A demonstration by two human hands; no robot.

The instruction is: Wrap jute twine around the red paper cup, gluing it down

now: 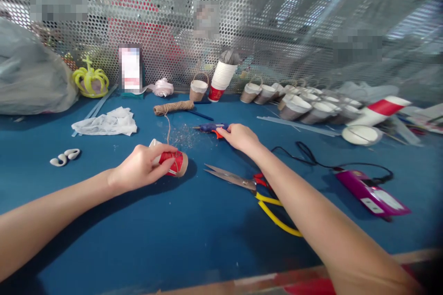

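Observation:
My left hand (141, 168) is closed around a red-and-white paper cup (179, 164) lying on its side, with twine wound around part of it. The strand rises from the cup to a roll of brown twine (175, 107) behind it. Farther right, my right hand (240, 137) grips a blue glue gun (211, 127) with an orange trigger; its nozzle points left. Below that hand, scissors (238, 179) with red grips lie on the blue table, partly hidden by my right forearm. Yellow handles (277, 214) of another tool show beside them.
Several small twine-wrapped cups (296, 107) crowd the back right. A stack of paper cups (223, 76) leans near the mesh wall. A purple power box (372, 192) with a black cable sits at right. White cloth (105, 122) and white earphones (65, 157) lie at left.

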